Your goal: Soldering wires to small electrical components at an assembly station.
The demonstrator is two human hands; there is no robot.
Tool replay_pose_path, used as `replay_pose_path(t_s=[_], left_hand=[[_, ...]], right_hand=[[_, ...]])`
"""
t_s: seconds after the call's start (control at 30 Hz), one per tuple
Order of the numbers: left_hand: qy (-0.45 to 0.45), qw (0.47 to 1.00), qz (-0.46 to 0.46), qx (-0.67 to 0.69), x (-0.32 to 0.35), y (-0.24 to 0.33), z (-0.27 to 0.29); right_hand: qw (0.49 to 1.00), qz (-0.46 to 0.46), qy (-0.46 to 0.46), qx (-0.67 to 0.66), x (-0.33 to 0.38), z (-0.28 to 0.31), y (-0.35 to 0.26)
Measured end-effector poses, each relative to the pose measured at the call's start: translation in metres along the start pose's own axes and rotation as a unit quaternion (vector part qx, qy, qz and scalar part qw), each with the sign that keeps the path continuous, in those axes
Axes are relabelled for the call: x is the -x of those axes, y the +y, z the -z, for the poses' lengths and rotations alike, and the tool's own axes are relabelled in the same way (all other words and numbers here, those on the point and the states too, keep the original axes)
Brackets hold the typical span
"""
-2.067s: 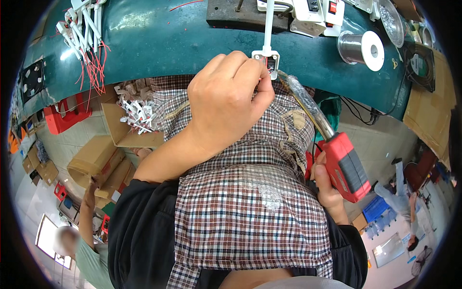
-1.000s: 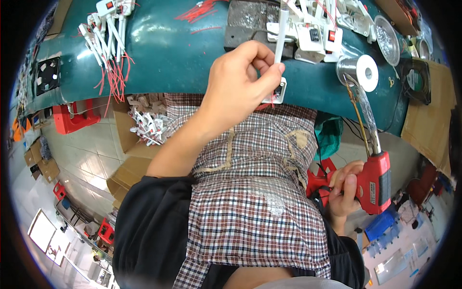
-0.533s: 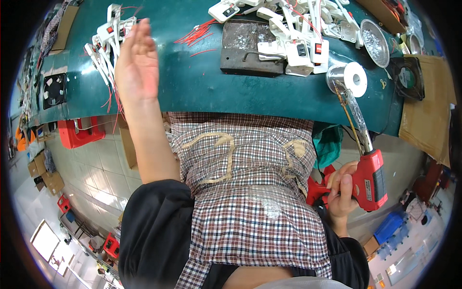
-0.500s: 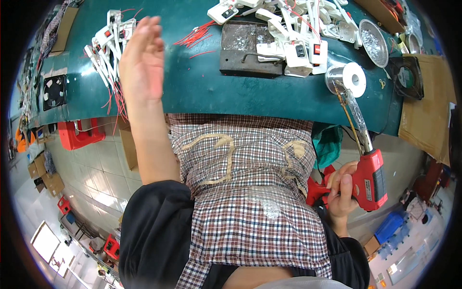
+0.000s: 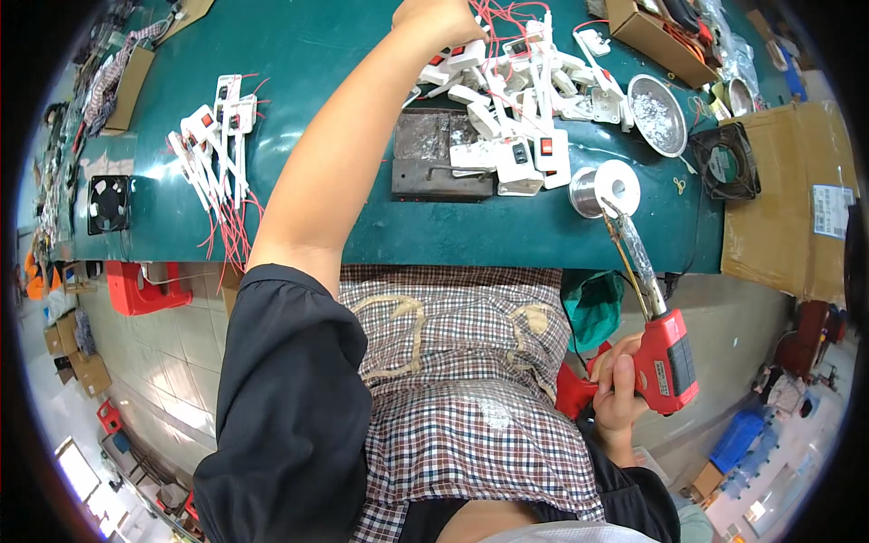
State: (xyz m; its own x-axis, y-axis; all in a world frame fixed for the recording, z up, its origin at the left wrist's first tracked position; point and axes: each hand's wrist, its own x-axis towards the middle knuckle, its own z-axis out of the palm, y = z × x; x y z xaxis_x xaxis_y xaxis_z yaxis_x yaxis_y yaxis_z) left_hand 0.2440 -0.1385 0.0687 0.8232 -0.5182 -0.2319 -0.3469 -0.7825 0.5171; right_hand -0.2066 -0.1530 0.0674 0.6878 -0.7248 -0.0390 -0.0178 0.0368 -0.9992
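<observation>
My left hand (image 5: 441, 15) reaches far across the green workbench (image 5: 353, 109) into a heap of white switch parts with red wires (image 5: 520, 72); its fingers are closed among them, and what they grip is hidden. My right hand (image 5: 620, 389) is down beside my lap, holding a red soldering gun (image 5: 665, 357) by its handle. The gun's long metal tip (image 5: 625, 240) points up toward a spool of solder wire (image 5: 605, 188) at the bench edge.
A dark metal block (image 5: 439, 167) lies in front of the heap. A second group of white parts with red wires (image 5: 217, 154) lies at the left. A small black fan (image 5: 109, 204), a metal bowl (image 5: 656, 109) and cardboard boxes (image 5: 787, 208) ring the bench.
My left hand let go of the white part held over my lap, swung left over the bench, then reached to the far heap. My right hand lowered the soldering gun slightly.
</observation>
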Motion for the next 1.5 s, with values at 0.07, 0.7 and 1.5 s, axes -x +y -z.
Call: replay_pose_path(t_s=[0.07, 0.7, 1.5], left_hand=[[-0.007, 1.0, -0.023, -0.017, -0.019, -0.012, -0.002], [0.046, 0.871, -0.137, 0.47, 0.156, -0.011, -0.005], [0.276, 0.892, -0.211, 0.288, 0.223, -0.015, -0.068]], right_hand=[[1.0, 0.0, -0.004, -0.001, -0.001, 0.004, 0.003], [0.975, 0.202, -0.037, 0.086, -0.086, -0.09, 0.003], [0.92, 0.315, -0.001, 0.233, -0.097, -0.127, 0.03]])
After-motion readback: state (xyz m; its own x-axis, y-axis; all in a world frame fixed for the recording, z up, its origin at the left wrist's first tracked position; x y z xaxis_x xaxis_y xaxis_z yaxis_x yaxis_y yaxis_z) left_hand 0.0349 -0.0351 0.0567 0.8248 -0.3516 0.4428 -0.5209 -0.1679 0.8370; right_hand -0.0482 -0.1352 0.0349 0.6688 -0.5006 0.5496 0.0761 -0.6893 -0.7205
